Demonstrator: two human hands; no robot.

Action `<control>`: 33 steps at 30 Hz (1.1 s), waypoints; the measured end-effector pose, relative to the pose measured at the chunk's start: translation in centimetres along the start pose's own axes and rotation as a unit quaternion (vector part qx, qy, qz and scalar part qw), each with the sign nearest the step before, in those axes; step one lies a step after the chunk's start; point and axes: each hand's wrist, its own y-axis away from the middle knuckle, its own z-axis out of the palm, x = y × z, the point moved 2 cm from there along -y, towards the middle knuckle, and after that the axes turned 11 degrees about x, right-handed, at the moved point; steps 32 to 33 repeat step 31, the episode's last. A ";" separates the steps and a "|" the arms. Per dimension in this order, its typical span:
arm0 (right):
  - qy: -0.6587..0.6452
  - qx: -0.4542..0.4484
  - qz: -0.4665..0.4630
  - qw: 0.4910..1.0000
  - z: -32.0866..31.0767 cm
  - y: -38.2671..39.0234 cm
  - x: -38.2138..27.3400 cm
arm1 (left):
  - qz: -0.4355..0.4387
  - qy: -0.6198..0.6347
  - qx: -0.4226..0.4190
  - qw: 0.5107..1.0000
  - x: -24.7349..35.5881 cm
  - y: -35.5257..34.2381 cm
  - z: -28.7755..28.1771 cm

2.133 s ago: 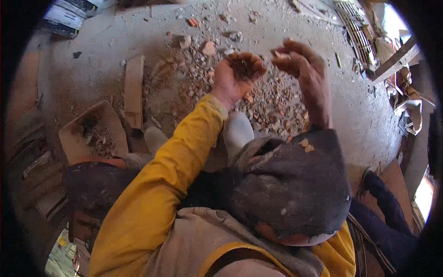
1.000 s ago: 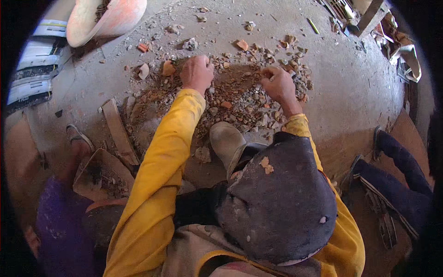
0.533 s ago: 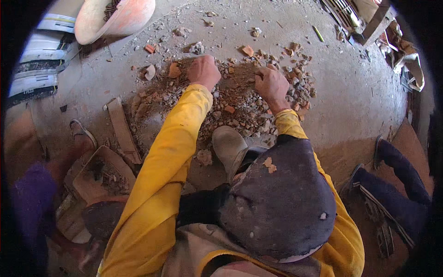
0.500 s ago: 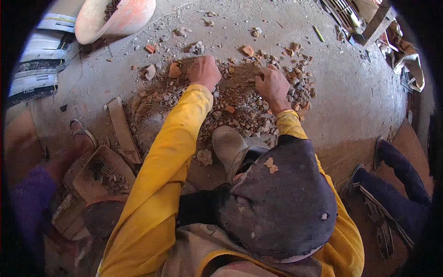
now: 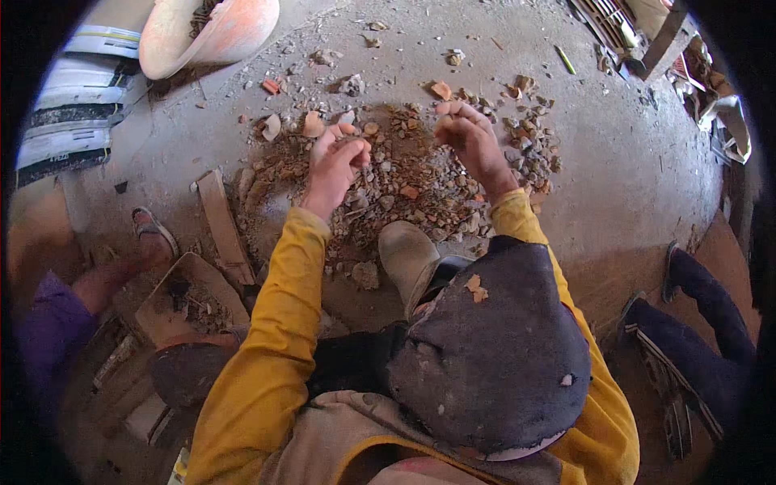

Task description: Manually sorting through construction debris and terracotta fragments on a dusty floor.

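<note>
A heap of broken stones and reddish rubble (image 5: 388,206) spreads over the floor ahead of my legs. Above its left part is my left hand (image 5: 333,168), palm partly turned inward. Its fingers are bent but apart from the thumb, and nothing clearly shows in the grip. My right hand (image 5: 475,147) is over the heap's right part, its fingers curled inward; whatever they hold, if anything, is hidden. Beyond the left fingers lie an orange-brown shard (image 5: 314,124) and a pale flat shard (image 5: 271,127). Another orange shard (image 5: 440,90) lies just past the right fingers.
My boot (image 5: 406,252) stands at the heap's near edge. To the left are a wooden board (image 5: 220,222), a debris-filled scoop-like container (image 5: 190,279) and a person's sandalled foot (image 5: 153,230). A pale basin (image 5: 234,40) is far left; another person's dark-trousered leg (image 5: 695,339) is at right.
My left hand has come nearer and turned, its fist loosening. My right hand has shifted slightly, its fingers less tightly folded. Finer reddish rubble between them now shows more sharply.
</note>
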 end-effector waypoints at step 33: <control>-0.242 0.004 0.150 0.959 1.1 0.5 -1.0 | 0.157 -0.629 0.103 0.755 0.2 -3.5 5.8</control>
